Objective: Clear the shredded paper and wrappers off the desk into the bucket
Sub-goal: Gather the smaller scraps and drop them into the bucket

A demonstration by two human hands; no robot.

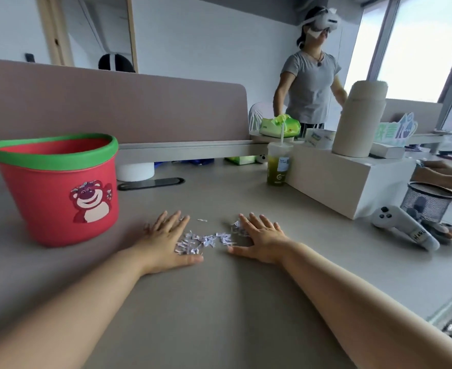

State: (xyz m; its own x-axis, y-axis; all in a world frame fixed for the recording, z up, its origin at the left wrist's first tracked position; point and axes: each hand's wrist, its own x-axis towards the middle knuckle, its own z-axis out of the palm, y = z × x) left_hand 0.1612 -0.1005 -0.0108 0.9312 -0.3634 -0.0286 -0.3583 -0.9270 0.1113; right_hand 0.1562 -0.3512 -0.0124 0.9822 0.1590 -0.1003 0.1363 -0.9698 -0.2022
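- Both hands are flat on the desk (219, 302), palms down and fingers spread: the left hand (166, 241) on one side of the shredded paper (206, 239), the right hand (262, 242) on the other.
- Neither hand holds anything; they bracket the little heap, thumbs pointing inward, the inner edges touching its outer scraps.
- This looks like the gathering step, with the shreds herded into one pile before any lifting.
- One stray sliver (202, 220) lies just beyond the heap, apart from it.
- The bucket (57, 187), red with a green rim and a bear on its side, stands upright to the left, near the left hand but not touching it.
- Next move, by my reading: push the hands together, scoop the pile between them, and carry it left over the rim. The light bits may well slip out on the way.
- No wrappers show near the hands.
- The path to the bucket looks open.
- Off to the right sit a white controller (403, 227), a mesh pen holder (427, 201), a drink cup with a straw (278, 163) and a tall flask (357, 118) on a white riser, all well clear.
- A person in a headset (310, 83) stands behind the desk.
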